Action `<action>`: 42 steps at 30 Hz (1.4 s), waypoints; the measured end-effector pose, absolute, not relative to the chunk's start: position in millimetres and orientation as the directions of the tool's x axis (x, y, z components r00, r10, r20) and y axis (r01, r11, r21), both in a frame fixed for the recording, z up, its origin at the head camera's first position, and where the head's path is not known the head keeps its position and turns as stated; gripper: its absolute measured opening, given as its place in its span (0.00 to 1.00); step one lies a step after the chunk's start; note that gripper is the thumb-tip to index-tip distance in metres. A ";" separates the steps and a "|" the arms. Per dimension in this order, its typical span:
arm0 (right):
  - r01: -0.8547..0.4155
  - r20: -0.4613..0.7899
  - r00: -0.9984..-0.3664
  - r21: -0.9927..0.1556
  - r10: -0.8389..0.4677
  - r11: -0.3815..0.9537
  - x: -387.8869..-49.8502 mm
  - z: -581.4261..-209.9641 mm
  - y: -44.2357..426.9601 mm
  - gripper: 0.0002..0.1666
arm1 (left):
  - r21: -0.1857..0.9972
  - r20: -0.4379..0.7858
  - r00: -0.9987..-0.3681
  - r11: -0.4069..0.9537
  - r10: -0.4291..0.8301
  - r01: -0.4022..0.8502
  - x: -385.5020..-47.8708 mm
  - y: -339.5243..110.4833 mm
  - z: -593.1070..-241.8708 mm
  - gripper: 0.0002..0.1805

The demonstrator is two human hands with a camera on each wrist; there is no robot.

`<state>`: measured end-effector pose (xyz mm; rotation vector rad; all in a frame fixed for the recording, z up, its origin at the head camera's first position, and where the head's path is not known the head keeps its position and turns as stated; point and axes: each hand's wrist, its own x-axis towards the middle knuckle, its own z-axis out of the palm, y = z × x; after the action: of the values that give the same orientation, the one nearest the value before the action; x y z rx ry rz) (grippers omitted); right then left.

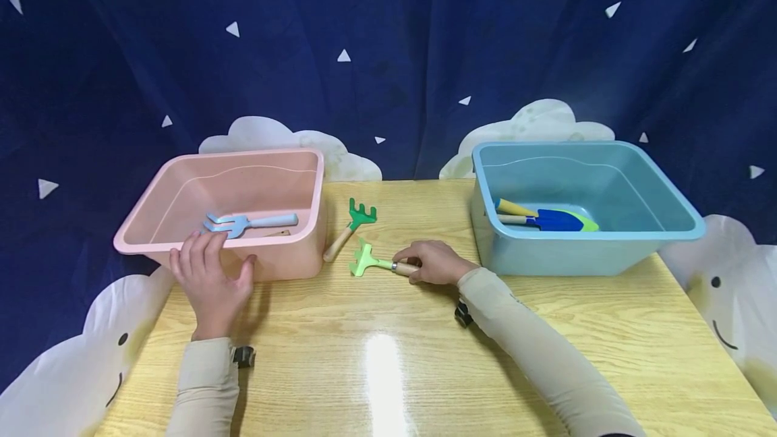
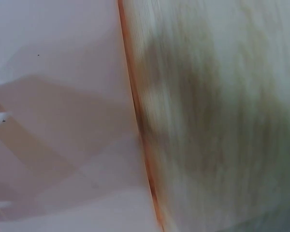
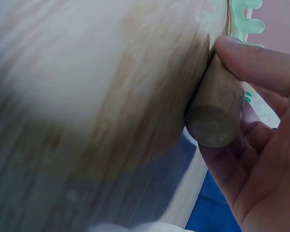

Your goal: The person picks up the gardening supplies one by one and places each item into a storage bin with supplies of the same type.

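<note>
My right hand [image 1: 438,263] pinches the wooden handle of a small light green rake [image 1: 365,259] lying on the table. In the right wrist view, thumb and fingers hold the handle [image 3: 214,116] near its end. At the left, my left hand [image 1: 209,282] grips the front rim of a pink bin [image 1: 291,255], fingers over the rim and thumb outside. Inside that bin lie a light blue hand fork [image 1: 267,220] and a mostly hidden wooden piece. A dark green rake [image 1: 340,243] with a wooden handle lies between the bin and the light green rake.
On the right stands a blue bin [image 1: 570,255] holding a blue trowel [image 1: 555,221], a yellow-handled tool [image 1: 512,208] and something lime green beneath. A dark blue curtain [image 1: 394,32] with white triangles hangs behind the wooden table [image 1: 322,356].
</note>
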<state>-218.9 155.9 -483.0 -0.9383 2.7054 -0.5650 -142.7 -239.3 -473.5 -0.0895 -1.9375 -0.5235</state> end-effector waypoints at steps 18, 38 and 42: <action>-0.533 -0.083 -0.777 -0.442 -0.624 0.722 -218.2 -482.2 156.2 0.28 | 0.312 0.892 -0.419 0.902 -0.171 0.297 -143.6 -240.5 -474.5 0.31; -0.408 -0.024 -0.832 -0.652 -0.555 0.639 -225.2 -459.6 163.3 0.28 | 0.299 0.892 -0.422 0.909 -0.159 0.290 -143.2 -241.0 -473.9 0.31; -0.385 -0.007 -0.842 -0.693 -0.540 0.609 -224.7 -449.8 163.8 0.28 | 0.298 0.896 -0.415 0.908 -0.160 0.293 -144.2 -240.5 -473.8 0.31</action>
<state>-224.7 163.8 -449.8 -0.7632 2.6196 -1.0525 -144.2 -240.5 -473.8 -0.0971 -1.9368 -0.4996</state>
